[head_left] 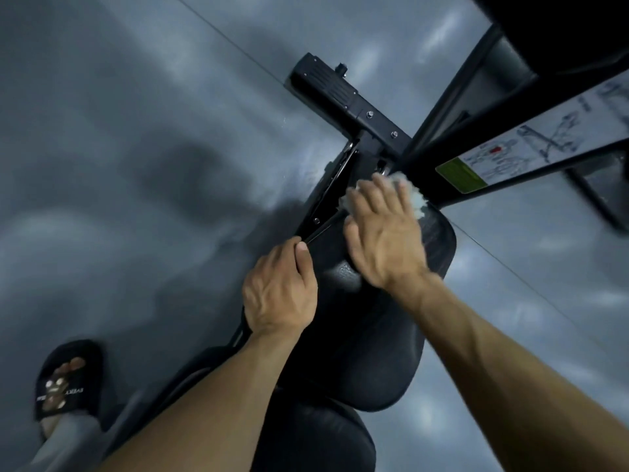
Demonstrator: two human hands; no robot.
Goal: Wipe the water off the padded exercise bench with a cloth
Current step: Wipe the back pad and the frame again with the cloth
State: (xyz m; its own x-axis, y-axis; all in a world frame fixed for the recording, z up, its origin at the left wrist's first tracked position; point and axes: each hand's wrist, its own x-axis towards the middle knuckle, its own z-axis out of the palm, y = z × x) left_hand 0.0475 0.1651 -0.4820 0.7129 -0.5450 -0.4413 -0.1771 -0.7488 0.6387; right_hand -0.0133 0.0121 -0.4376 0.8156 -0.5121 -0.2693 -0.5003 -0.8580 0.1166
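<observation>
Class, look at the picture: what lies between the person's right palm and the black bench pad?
In the head view, the pale cloth lies between the right hand and the bench pad, pressed flat near the pad's far end.

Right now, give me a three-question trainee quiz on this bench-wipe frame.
1. True or false: the right hand presses the cloth flat on the bench pad.
2. Which hand grips the pad's side edge? A) left hand B) right hand C) neither
3. Fill in: the instruction sticker sits on the black ____ beyond the pad.

Key: 1 true; 2 A; 3 frame
</observation>
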